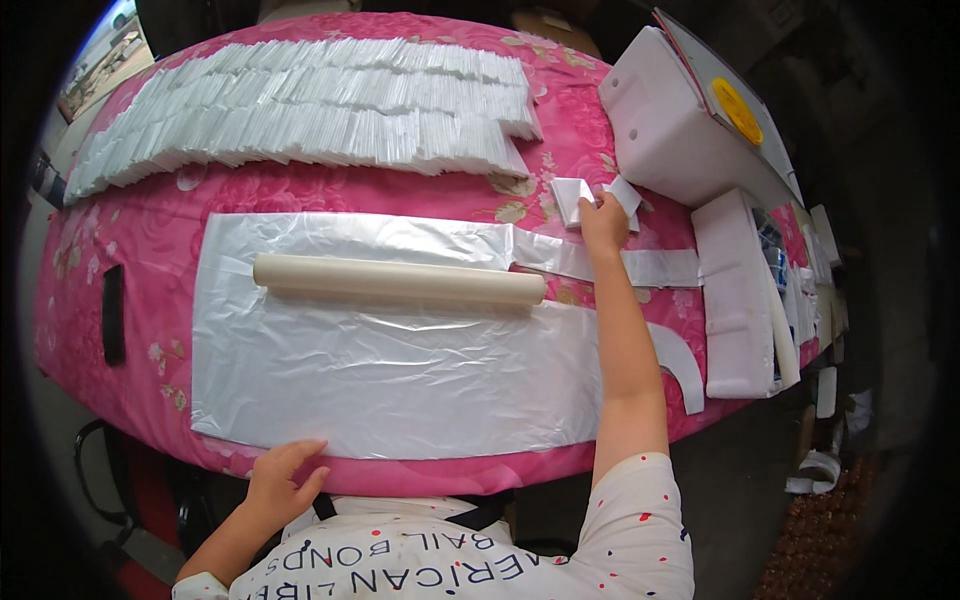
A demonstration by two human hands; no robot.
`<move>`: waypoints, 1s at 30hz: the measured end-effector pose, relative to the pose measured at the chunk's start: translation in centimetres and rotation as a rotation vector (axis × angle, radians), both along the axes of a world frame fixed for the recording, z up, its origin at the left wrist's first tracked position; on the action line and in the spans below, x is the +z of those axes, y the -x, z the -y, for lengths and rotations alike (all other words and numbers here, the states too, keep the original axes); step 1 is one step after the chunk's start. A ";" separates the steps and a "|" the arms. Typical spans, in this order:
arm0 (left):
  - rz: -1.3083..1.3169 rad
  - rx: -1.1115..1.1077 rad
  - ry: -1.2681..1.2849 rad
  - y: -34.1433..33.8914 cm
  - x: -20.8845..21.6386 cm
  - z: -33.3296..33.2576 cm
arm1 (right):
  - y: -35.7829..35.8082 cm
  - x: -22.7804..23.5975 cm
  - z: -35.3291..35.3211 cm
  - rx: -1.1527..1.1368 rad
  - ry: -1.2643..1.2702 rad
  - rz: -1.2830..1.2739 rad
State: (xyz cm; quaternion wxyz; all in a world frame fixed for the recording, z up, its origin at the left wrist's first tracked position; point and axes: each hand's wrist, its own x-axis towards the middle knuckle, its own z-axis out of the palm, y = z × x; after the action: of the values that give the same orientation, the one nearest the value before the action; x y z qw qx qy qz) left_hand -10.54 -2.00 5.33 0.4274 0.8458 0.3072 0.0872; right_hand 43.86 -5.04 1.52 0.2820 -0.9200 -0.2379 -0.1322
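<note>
Flat white plastic bags with long handle strips lie across the middle of the table, the sheets slightly wrinkled. A cream-coloured tube rests lengthwise on top of them. My right hand reaches past the handle strips, its fingers closed on a small folded white plastic piece. Another white piece shows just behind those fingers; whether the two are joined I cannot tell. My left hand is at the near table edge, fingers apart and holding nothing, fingertips by the lower edge of the bags.
Long rows of folded white packets stand packed at the far left on the pink floral cloth. A black bar-shaped object lies at the left. White foam boxes stand at the right, one carrying a board with a yellow disc.
</note>
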 end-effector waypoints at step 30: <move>-0.303 -0.099 -0.643 0.5 -3.9 -13.1 | 32.5 4.4 6.5 0.881 0.460 -0.357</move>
State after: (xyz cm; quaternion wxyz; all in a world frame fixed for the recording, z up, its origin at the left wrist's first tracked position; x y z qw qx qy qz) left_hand -11.06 11.12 1.40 0.0925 0.9542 0.2826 0.0324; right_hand 11.38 -11.55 5.91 0.1380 -0.7791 -0.5732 0.2133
